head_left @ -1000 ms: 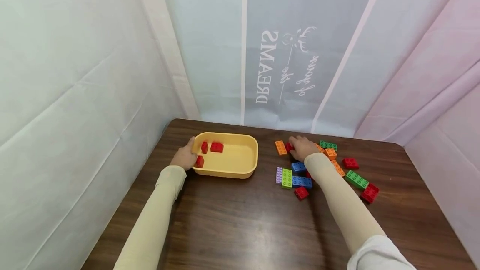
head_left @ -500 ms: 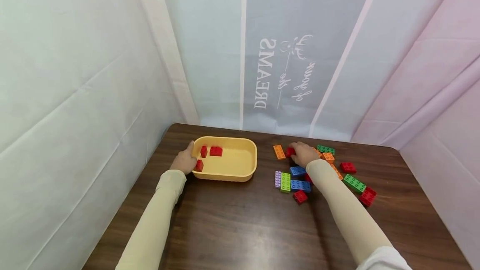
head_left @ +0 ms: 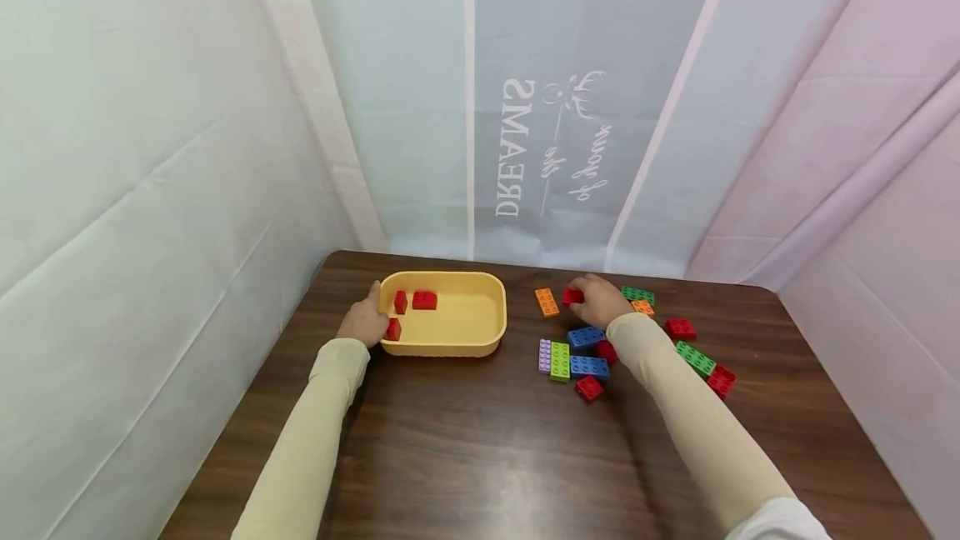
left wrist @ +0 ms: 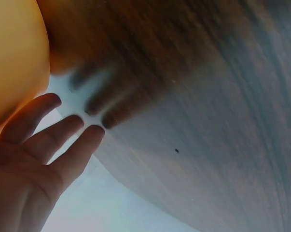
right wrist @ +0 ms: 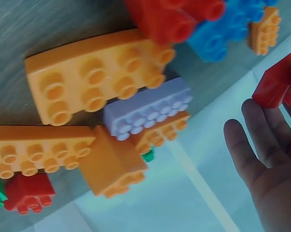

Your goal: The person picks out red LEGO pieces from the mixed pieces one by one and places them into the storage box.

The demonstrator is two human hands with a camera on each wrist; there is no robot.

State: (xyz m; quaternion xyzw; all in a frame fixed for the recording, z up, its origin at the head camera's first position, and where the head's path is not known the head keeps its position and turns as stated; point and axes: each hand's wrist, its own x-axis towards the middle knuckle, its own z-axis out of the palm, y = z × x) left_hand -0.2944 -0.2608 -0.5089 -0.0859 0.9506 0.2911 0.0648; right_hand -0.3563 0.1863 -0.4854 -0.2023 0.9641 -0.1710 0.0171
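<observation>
Right hand (head_left: 600, 302) out at the far side of the bench (head_left: 465, 457), and its grip is clamped on a red brick (head_left: 572, 296), pinched at the fingertips! Whether that brick is off the wood, I can't tell. Just left of it lies an orange plate (head_left: 547, 302), well apart from the tray (head_left: 468, 319).

Over to the left hand (head_left: 363, 323), at the tray's left end, touching it. The wrist view gives us three fingers (left wrist: 58, 137), spread and nearly straight, beside the wall; thumb against rim, but whether that grip pinches, I can't tell. Inside, three red bricks (head_left: 424, 300), all toward the left end.

Nearer the person, a tight bunch: purple brick (head_left: 544, 355) against lime brick (head_left: 560, 362), lime against a blue brick (head_left: 589, 367). Another blue, the upper blue (head_left: 586, 337), sits just beyond, with one more red, the near red (head_left: 588, 389), closest in.

Past the right forearm, a green brick (head_left: 695, 358) meets an end red (head_left: 721, 382). And from the right wrist, a big orange brick (right wrist: 94, 75) fills the view, a second purple (right wrist: 150, 110) close beside it.
</observation>
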